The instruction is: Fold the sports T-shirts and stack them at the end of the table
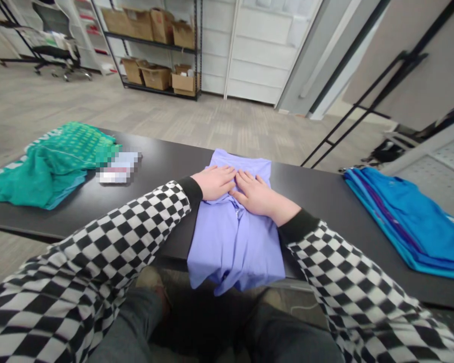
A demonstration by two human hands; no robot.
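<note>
The folded lavender garment (234,247) is soft matt cloth; the green garment (49,166) left of it and the blue garment (408,227) right of it are smooth cloth; the black tabletop (325,201) beneath it is smooth, faintly sheeny

My sleeves (98,247) run black-and-white checkerboard, with plain black cuffs (189,190). Lavender garment (230,247) on the black bench (166,156). To my left, a teal-green cloth (49,171) with a darker grid print. To my right, a bright blue garment (408,222) with a purple stripe. Grey trousers (136,322) below.
</note>
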